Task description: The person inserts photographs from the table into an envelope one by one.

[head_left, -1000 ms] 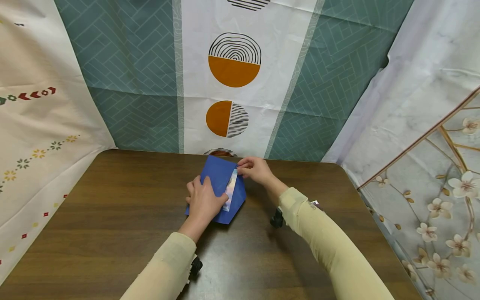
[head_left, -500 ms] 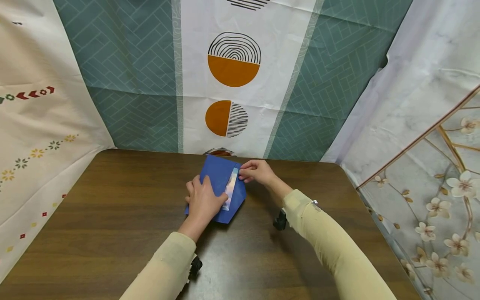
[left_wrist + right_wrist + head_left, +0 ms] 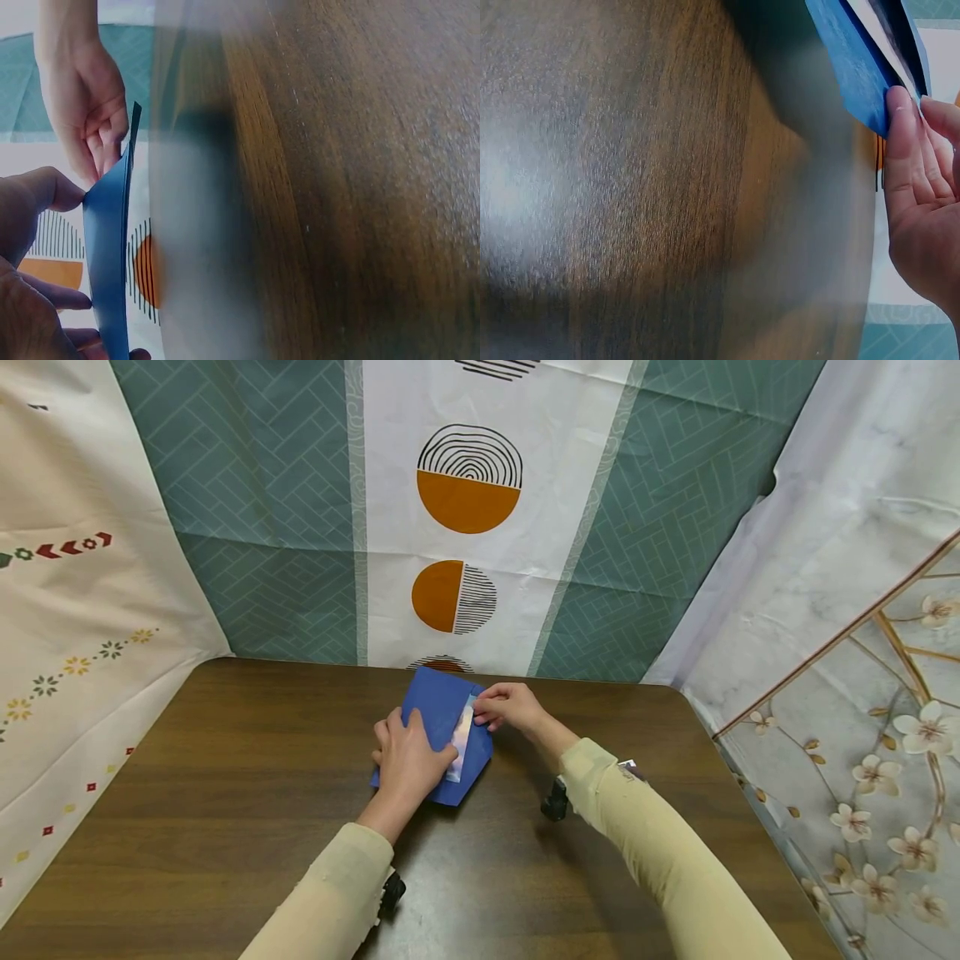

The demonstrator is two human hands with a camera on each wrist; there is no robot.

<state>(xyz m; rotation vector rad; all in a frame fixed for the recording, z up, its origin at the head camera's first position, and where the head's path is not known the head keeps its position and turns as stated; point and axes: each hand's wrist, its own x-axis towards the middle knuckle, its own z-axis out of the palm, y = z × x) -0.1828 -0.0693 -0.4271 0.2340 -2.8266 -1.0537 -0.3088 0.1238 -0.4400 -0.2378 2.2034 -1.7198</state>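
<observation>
A blue envelope (image 3: 438,704) with its pointed flap unfolded to the right is held up over the table in the head view. A card (image 3: 461,743) with a pale pastel picture sticks partly out of its opening. My left hand (image 3: 407,753) grips the envelope from the left, its thumb near the card; the left wrist view shows the envelope (image 3: 109,247) edge-on between thumb and fingers. My right hand (image 3: 513,706) pinches the card's upper end at the opening. In the right wrist view, the white card edge (image 3: 881,37) runs down to the right fingertips.
A brown wooden table (image 3: 247,793) lies beneath both arms. Patterned cloth (image 3: 270,510) hangs behind it, with more cloth on both sides. A small dark item with a white edge (image 3: 632,767) shows partly behind the right sleeve.
My right fingers slid slightly right off the card's upper end, then came back onto it a little lower. The left hand and the envelope have hardly moved.
</observation>
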